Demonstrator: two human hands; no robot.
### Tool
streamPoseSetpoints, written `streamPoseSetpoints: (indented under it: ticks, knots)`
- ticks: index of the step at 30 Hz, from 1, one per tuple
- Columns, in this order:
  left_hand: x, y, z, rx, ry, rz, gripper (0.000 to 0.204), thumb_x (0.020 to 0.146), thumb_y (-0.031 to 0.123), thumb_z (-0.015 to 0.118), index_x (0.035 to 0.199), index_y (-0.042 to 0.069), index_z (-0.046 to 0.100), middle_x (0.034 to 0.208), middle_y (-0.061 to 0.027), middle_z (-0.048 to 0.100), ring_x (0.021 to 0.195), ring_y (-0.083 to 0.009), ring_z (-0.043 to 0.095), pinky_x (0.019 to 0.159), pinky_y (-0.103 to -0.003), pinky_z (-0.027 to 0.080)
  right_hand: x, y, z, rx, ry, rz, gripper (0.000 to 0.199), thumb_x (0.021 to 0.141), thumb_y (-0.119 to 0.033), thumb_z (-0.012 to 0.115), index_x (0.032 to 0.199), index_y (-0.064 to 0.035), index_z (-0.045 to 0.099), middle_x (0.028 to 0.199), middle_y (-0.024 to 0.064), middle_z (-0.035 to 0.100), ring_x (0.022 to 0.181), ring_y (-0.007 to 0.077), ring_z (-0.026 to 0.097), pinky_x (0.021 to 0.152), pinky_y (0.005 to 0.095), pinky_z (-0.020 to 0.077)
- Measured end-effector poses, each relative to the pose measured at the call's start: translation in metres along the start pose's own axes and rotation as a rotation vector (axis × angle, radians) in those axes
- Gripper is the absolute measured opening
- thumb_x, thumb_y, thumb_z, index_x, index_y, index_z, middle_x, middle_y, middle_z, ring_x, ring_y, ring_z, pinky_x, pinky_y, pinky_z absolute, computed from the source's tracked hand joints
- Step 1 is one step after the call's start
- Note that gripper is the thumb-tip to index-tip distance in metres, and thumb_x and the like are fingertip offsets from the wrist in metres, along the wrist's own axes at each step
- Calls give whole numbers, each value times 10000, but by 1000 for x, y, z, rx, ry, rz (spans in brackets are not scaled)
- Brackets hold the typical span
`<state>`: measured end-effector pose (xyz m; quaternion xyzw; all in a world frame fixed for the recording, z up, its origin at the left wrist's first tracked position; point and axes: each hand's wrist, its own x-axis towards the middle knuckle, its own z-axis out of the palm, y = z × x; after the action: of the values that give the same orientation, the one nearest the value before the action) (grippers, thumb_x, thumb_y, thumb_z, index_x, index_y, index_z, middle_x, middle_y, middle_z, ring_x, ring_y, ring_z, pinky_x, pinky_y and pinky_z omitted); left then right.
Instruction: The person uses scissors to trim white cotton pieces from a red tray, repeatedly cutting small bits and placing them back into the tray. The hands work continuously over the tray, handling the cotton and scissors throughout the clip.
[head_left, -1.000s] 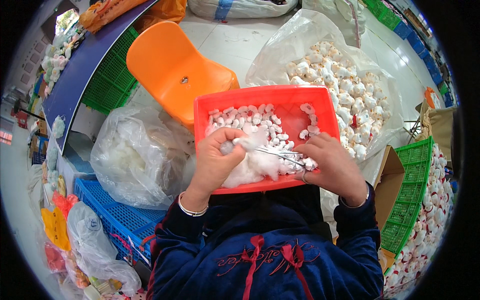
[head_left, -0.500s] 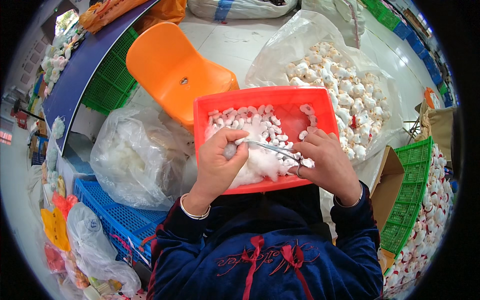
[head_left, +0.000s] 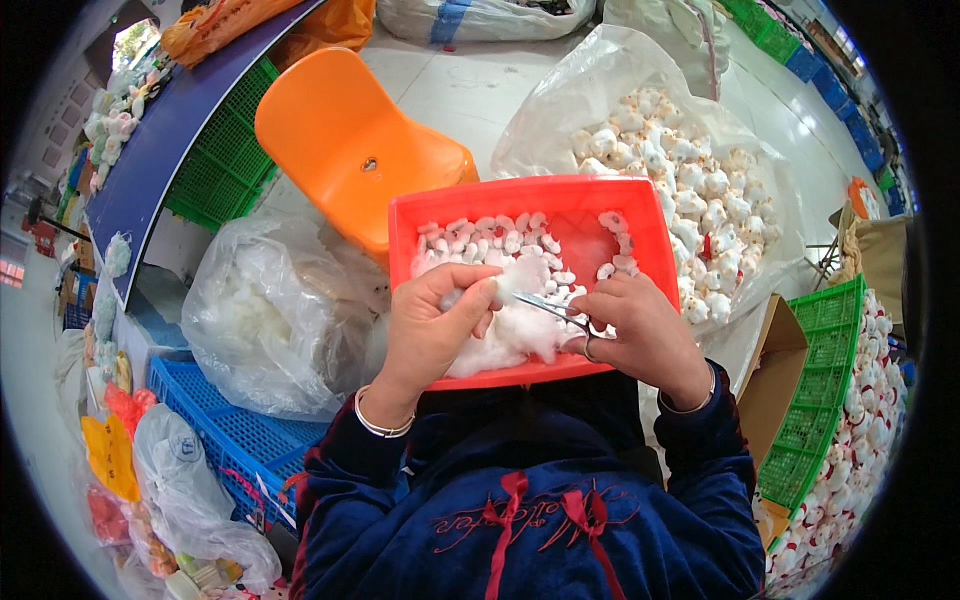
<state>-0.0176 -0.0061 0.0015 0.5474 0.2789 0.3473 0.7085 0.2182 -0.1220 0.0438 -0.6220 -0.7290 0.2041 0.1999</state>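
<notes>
Over a red plastic tray (head_left: pixel 650 205), my left hand (head_left: pixel 437 318) is closed in a pinch on a small white fabric piece, mostly hidden by its fingers. Metal forceps (head_left: pixel 548 306) with scissor-like finger loops are gripped in my right hand (head_left: pixel 640 325). Their tip reaches the piece at my left fingertips, next to a tuft of white stuffing (head_left: pixel 526 272). Loose fluffy stuffing (head_left: pixel 505 338) lies in the tray under both hands. Many small white bean-shaped pieces (head_left: pixel 480 238) are spread behind it, with some along the tray's right side.
An orange chair (head_left: pixel 360 150) stands behind the tray at the left. A clear bag of stuffing (head_left: pixel 265 315) sits left, above a blue crate (head_left: pixel 215 415). At the right are a bag of white plush pieces (head_left: pixel 700 200), a cardboard box (head_left: pixel 775 370) and a green crate (head_left: pixel 815 400).
My right hand and the forceps have shifted slightly toward the left hand. The left fingers have turned and closed further around the piece, and a stuffing tuft now shows by the tip.
</notes>
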Motion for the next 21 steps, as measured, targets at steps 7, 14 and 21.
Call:
streamPoseSetpoints:
  ticks: [7, 14, 21]
  knots:
    - [11, 17, -23, 229, -185, -209, 212, 947, 98, 753, 1128, -10, 733, 878, 23, 685, 741, -21, 580, 645, -193, 459, -4, 7, -6, 3, 4, -43, 356, 735, -177, 829, 1050, -39, 737, 881, 123, 664, 889, 319, 616, 783, 426, 501]
    - [13, 20, -18, 188, -150, -257, 141, 921, 97, 750, 1015, -3, 717, 880, 31, 685, 766, -22, 583, 674, -187, 461, -5, 0, 0, 42, -95, 29, 366, 774, -199, 814, 1091, -39, 724, 907, 135, 673, 951, 337, 638, 829, 442, 518]
    - [10, 10, -13, 388, 15, -13, 105, 893, 46, 716, 991, 11, 699, 900, 10, 687, 825, -44, 603, 751, -218, 495, -7, 4, -3, -123, -23, 5, 436, 736, -167, 815, 1141, -58, 696, 993, 123, 662, 988, 324, 623, 849, 435, 510]
